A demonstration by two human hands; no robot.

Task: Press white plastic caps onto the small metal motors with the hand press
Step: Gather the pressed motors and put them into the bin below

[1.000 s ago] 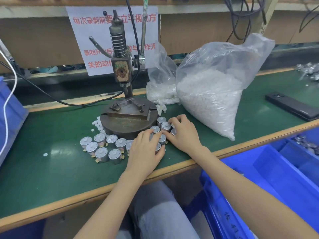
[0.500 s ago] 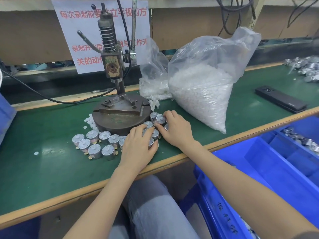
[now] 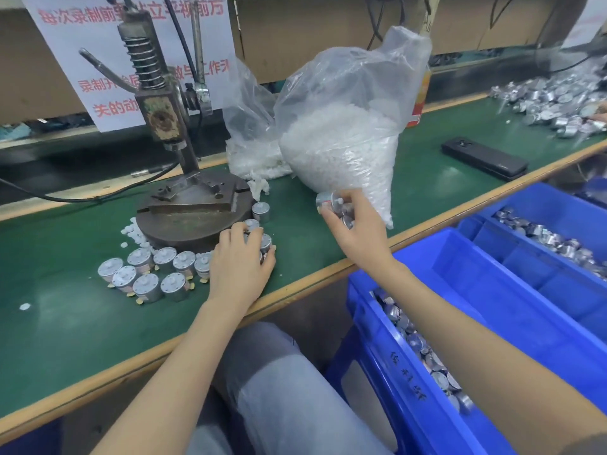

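Your right hand is off the tabletop, just in front of the bag of caps, with its fingers curled round a handful of motors. The topmost 1 lies on its side, long axis level, white cap pointing right. If these are finished pieces, the blue bin lies right of and below that hand, so the right arm is the nearer 1 for the drop. Your left hand rests by the press base, fingers curved over a cluster of motors. I cannot tell whether they grip any. More capped motors stand in a group left of it.
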